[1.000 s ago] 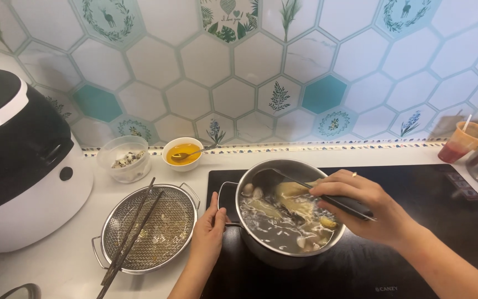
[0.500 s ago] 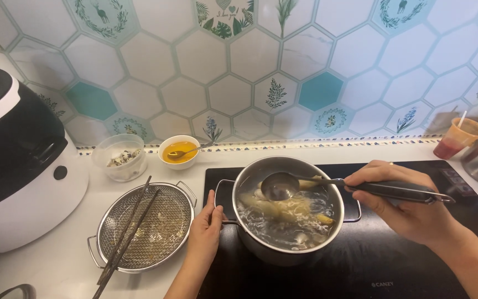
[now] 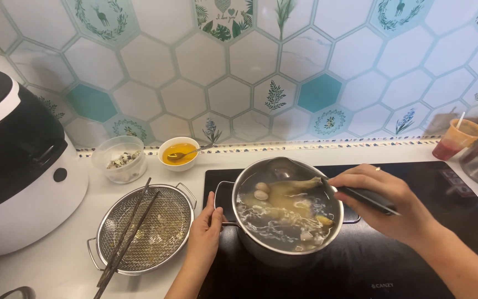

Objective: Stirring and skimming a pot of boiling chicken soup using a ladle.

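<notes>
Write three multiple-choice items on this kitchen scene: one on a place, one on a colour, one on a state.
1. Where do the chopsticks lie?
A. across the mesh strainer
B. in the pot
C. on the rice cooker

2. What colour is the sauce in the small white bowl?
A. green
B. yellow-orange
C. black

3. What is the right hand doing?
A. resting flat on the counter
B. gripping a ladle handle over the pot
C. holding the cup

Answers:
1. A, they rest across the mesh strainer left of the pot.
2. B, the bowl holds yellow-orange sauce with a spoon in it.
3. B, its fingers close round the dark ladle handle, while the left hand touches the pot's side handle.
</notes>
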